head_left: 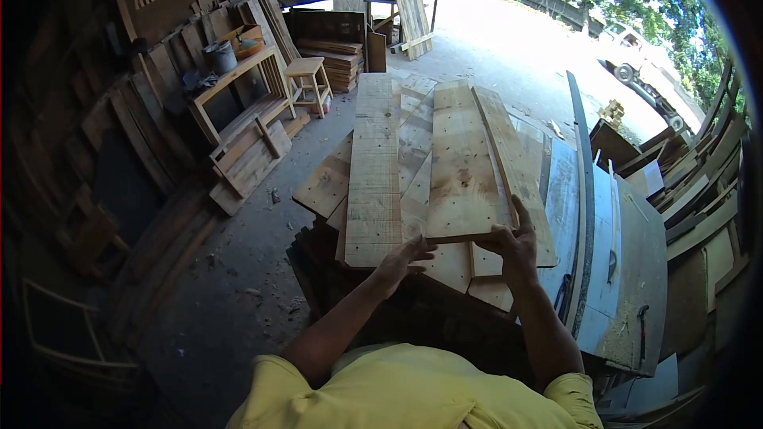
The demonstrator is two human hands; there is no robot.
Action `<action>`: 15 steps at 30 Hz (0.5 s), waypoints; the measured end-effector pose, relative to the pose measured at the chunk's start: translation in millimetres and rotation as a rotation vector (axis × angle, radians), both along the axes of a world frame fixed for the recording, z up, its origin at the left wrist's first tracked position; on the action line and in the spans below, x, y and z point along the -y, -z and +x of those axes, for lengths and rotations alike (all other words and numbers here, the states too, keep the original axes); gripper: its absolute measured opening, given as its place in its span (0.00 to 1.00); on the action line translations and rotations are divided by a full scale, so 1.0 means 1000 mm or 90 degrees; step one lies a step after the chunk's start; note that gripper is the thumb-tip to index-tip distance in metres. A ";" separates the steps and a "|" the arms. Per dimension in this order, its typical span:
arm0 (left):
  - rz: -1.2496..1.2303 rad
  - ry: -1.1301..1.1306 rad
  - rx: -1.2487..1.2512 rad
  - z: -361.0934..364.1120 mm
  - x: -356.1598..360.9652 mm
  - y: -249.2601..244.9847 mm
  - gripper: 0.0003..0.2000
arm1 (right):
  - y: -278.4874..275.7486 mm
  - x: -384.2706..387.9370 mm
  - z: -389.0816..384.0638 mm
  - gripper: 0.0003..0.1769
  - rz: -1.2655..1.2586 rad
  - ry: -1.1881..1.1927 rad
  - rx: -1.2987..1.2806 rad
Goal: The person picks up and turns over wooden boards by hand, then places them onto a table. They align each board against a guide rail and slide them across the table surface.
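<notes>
Several light wooden boards lie lengthwise over a stack of other boards. My right hand (515, 242) is closed on the near right corner of the middle board (465, 167), its index finger stretched up at the gap beside the right board (517, 167). At the near edge, between the left board (373, 175) and the middle board, is my left hand (404, 260). Its fingers are apart and point right, close under the middle board's left corner. Small dark nail marks dot the boards. Other boards (326, 183) lie at angles beneath them.
Right of the boards is a blue surface (563, 206) with a long dark bar (584, 191) and a hammer (642, 326). A stool (306, 71) and a wooden bench (238, 79) with a bucket (221, 57) stand left. Planks (715, 214) are piled at far right.
</notes>
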State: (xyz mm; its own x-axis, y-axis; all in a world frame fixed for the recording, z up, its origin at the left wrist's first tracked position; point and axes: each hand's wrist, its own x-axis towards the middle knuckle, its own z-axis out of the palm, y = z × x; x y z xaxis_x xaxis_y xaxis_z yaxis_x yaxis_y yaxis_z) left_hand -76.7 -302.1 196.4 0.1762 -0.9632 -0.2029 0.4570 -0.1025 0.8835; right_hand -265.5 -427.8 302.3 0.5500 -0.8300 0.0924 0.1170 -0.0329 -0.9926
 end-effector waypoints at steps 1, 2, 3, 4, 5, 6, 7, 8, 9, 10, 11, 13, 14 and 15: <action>-0.049 0.047 -0.066 -0.005 0.001 -0.015 0.35 | -0.006 -0.007 -0.003 0.37 0.057 0.011 0.055; -0.048 0.048 -0.064 -0.008 0.003 -0.030 0.35 | -0.011 -0.012 -0.006 0.38 0.116 0.024 0.111; -0.121 0.044 -0.134 -0.010 0.005 -0.044 0.37 | -0.014 -0.015 -0.009 0.38 0.142 0.011 0.123; -0.194 0.040 -0.204 -0.011 0.007 -0.059 0.40 | -0.019 -0.018 -0.011 0.38 0.146 0.014 0.124; -0.189 0.043 -0.204 -0.007 0.008 -0.074 0.40 | -0.025 -0.020 -0.009 0.37 0.172 -0.001 0.166; -0.223 0.043 -0.213 -0.001 0.010 -0.089 0.42 | -0.028 -0.021 -0.006 0.36 0.200 -0.016 0.207; -0.257 0.042 -0.223 0.003 0.013 -0.101 0.44 | -0.031 -0.019 -0.002 0.35 0.228 -0.010 0.250; -0.251 0.042 -0.225 0.007 0.015 -0.109 0.44 | -0.039 -0.018 0.001 0.34 0.196 -0.017 0.252; -0.262 0.053 -0.195 0.010 0.018 -0.116 0.45 | -0.046 -0.017 0.002 0.34 0.170 -0.022 0.244; -0.275 0.064 -0.164 0.012 0.020 -0.123 0.46 | -0.053 -0.015 0.003 0.33 0.141 -0.029 0.235; -0.268 0.045 -0.171 0.010 0.021 -0.132 0.47 | -0.057 -0.010 0.003 0.33 0.132 -0.035 0.231; -0.278 0.052 -0.175 0.014 0.023 -0.138 0.48 | -0.068 -0.008 0.005 0.34 0.126 -0.042 0.234; -0.294 0.056 -0.175 0.016 0.026 -0.140 0.48 | -0.071 -0.005 0.005 0.34 0.120 -0.043 0.228; -0.307 0.065 -0.155 0.019 0.028 -0.139 0.49 | -0.072 -0.003 0.006 0.34 0.123 -0.043 0.226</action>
State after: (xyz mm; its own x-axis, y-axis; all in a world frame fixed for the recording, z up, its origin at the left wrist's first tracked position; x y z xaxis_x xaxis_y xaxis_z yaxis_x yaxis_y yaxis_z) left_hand -57.7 -330.6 335.5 0.0805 -0.9669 0.2420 0.6633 0.2332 0.7111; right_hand -259.7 -425.1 374.4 0.5652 -0.8142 0.1328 0.4495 0.1689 -0.8772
